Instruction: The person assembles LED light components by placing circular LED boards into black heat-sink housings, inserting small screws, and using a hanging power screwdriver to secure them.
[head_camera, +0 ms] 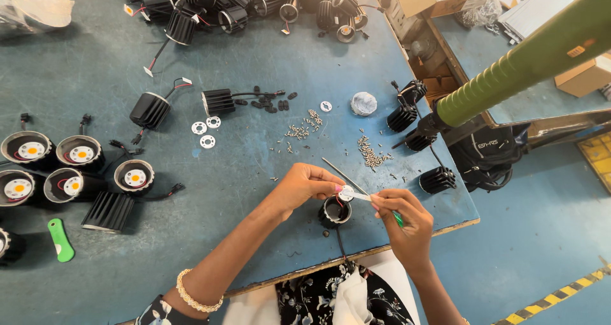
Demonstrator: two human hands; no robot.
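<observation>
My left hand [304, 184] pinches a small white round disc [345, 193] over the open top of a black finned lamp housing [334, 212] near the table's front edge. My right hand [402, 217] grips a green-handled tool [397, 218] whose pale tip touches the disc. Red and black wires run from the housing. A thin metal rod [337, 170] lies on the table just behind the disc.
Small screws [369, 152] lie scattered behind my hands, with white ring discs [205, 131] further left. Lamp housings with yellow centres [81, 153] sit at the left, a pile of black housings [254, 0] at the back. A green padded bar [528, 61] crosses the right.
</observation>
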